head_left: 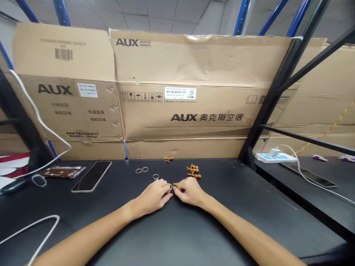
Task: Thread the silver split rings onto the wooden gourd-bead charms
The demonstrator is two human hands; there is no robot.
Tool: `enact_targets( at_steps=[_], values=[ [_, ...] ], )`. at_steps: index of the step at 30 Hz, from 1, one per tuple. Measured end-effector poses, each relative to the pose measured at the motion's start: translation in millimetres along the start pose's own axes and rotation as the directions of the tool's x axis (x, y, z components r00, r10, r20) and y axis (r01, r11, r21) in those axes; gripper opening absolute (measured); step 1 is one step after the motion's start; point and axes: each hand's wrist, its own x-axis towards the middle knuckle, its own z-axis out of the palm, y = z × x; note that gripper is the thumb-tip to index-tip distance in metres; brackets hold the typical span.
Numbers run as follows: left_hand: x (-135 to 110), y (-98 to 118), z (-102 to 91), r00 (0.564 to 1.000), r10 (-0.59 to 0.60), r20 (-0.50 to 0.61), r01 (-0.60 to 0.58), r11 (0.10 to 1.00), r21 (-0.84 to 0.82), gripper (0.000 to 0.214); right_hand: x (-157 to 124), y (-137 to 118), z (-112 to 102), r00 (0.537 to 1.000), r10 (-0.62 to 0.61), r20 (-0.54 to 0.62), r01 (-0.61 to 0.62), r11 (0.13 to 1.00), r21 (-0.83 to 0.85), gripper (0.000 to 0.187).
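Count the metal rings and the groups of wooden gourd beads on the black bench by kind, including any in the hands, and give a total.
Metal rings: 4, one at the left hand
Wooden gourd-bead groups: 3, one pinched by the right hand
Total: 7
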Motion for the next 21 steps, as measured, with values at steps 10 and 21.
enact_targets(
  at_steps=[10,21],
  values=[
    [-4.8,-12.4,6.9,0.987,-0.158,0.030,0.157,0.986,0.048,0.044,1.6,14.1,7.0,0.980,0.095,0.173,-0.088,0.995,-0.050,0.048],
    [-4.9,-20.9,10.8,0.963,-0.264,0.048,0.258,0.960,0.110,0.060,3.0,11.0,3.4,0.965,0.114,0.237,-0.114,0.993,-0.016,0.055]
  ],
)
